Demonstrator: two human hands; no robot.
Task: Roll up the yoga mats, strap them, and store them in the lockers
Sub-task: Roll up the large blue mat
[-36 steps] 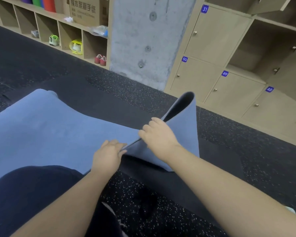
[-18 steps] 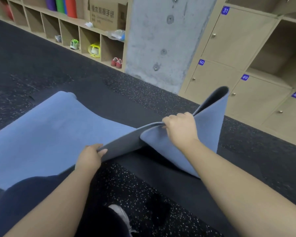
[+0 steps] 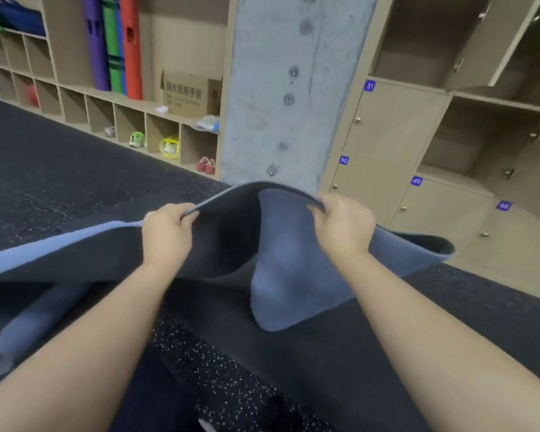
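Note:
A blue yoga mat (image 3: 281,269) with a dark grey underside hangs lifted off the black speckled floor, sagging between my hands. My left hand (image 3: 166,232) pinches its upper edge on the left. About a forearm's length to the right, my right hand (image 3: 343,226) grips the same edge, fingers curled over it. The mat's left part trails down toward the floor. Beige numbered lockers (image 3: 396,126) stand at the back right; two lockers (image 3: 493,141) there have their doors open.
A grey concrete pillar (image 3: 281,88) stands straight ahead. To its left are wooden cubbies (image 3: 128,120) with shoes, a cardboard box (image 3: 187,92) and upright rolled mats (image 3: 116,45) in purple, green and red. A dark mat (image 3: 325,347) lies on the floor under my arms.
Both hands have raised the mat's edge well off the floor and moved apart along it. The view has tilted up toward the pillar and lockers.

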